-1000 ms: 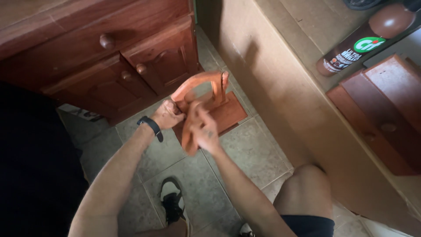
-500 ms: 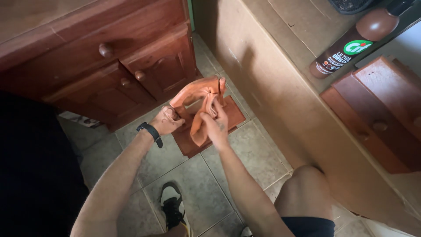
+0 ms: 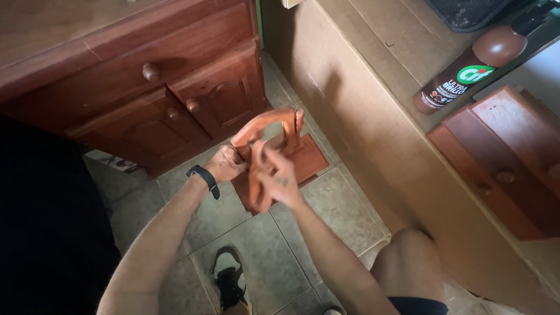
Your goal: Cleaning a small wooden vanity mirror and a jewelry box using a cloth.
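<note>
A reddish-brown wooden piece (image 3: 291,149), a flat base with an arched frame standing on it, is held in the air over the tiled floor. My left hand (image 3: 226,164), with a black band on the wrist, grips the left leg of the arch. My right hand (image 3: 273,175) is closed on an orange cloth-like strip (image 3: 255,186) pressed against the front of the frame; the strip is blurred by motion.
A dark wooden cabinet (image 3: 146,99) with round knobs stands at the upper left. A cardboard box (image 3: 373,116) runs along the right with a brown spray bottle (image 3: 461,73) on it. Small wooden drawers (image 3: 507,157) lie at the far right. My shoe (image 3: 230,280) and knee (image 3: 408,256) are below.
The wooden piece and both hands have shifted slightly up and right in view. My right hand has slid along the frame with the orange strip.
</note>
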